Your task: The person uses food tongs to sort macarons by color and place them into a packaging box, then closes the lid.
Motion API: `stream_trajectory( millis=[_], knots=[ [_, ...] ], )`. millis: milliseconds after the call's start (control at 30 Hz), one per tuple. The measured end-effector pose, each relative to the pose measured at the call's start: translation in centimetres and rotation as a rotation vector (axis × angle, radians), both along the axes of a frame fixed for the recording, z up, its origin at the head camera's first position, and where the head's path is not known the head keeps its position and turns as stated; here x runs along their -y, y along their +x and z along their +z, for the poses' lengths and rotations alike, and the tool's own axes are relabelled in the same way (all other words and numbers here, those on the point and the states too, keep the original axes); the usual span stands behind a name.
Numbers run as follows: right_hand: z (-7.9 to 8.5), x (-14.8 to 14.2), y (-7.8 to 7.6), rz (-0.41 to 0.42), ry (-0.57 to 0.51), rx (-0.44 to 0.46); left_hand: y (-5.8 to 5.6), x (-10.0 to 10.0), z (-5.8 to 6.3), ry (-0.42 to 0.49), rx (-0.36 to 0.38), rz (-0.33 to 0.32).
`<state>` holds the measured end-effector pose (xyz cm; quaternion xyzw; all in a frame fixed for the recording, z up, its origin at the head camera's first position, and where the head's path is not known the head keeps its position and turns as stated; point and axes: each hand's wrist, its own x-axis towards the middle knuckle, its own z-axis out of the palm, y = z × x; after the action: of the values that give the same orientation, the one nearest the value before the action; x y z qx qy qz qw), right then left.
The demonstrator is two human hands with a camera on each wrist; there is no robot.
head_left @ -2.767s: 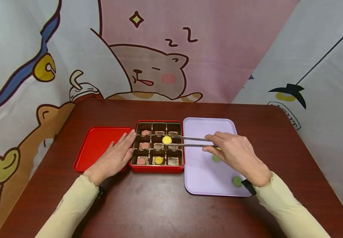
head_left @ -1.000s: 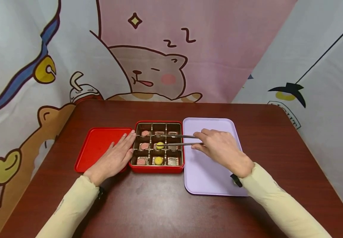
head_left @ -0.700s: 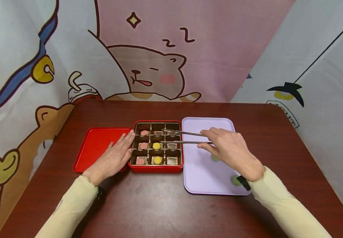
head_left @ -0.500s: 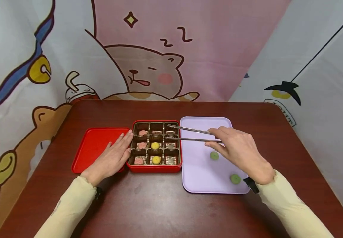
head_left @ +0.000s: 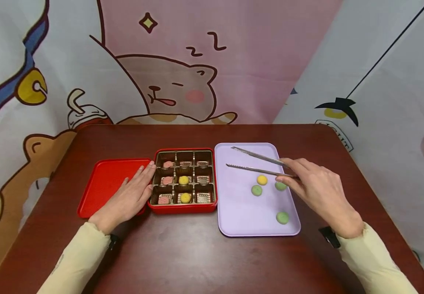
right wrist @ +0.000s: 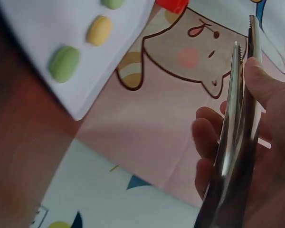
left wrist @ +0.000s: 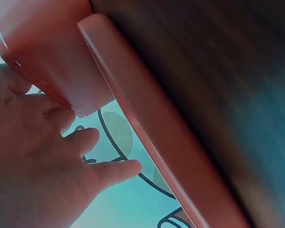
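My right hand [head_left: 318,188] holds metal tongs [head_left: 259,156], their two arms spread with nothing between the tips, above the lilac tray [head_left: 237,214]. A yellow macaron [head_left: 262,180] and three green macarons [head_left: 257,190] lie on that tray, one of the green ones close under the fingers. My left hand [head_left: 125,200], fingers straight, presses against the left side of the red box [head_left: 182,209]. Inside the box, a divided insert has pink macarons [head_left: 167,180] down its left column. Yellow macarons [head_left: 185,198] sit in the middle column's centre and front compartments.
A red lid [head_left: 105,183] lies left of the box, partly under my left hand and forearm. The box and tray stand side by side on a dark wooden table [head_left: 182,261]. A cartoon-printed cloth [head_left: 248,81] hangs behind the table.
The tongs carried a yellow macaron over the box and let it go in the centre compartment. They then opened and moved right, over the tray. My left hand stayed at the box.
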<state>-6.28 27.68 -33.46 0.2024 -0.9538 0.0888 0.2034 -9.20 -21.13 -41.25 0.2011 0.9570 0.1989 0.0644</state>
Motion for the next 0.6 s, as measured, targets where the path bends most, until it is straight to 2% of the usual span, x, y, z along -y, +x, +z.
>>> stream_trajectory(
  millis=[200, 433, 600],
  knots=[
    [-1.0, -2.1, 0.8, -0.002, -0.003, 0.014, 0.0, 0.2, 0.0, -0.003, 0.008, -0.002],
    [-1.6, -4.8, 1.8, -0.06, 0.002, 0.061, -0.2, 0.1, -0.1, -0.005, 0.0, -0.004],
    [-2.1, -6.7, 1.9, -0.071, 0.004, 0.045, -0.2, 0.0, -0.1, -0.008, 0.002, 0.001]
  ],
)
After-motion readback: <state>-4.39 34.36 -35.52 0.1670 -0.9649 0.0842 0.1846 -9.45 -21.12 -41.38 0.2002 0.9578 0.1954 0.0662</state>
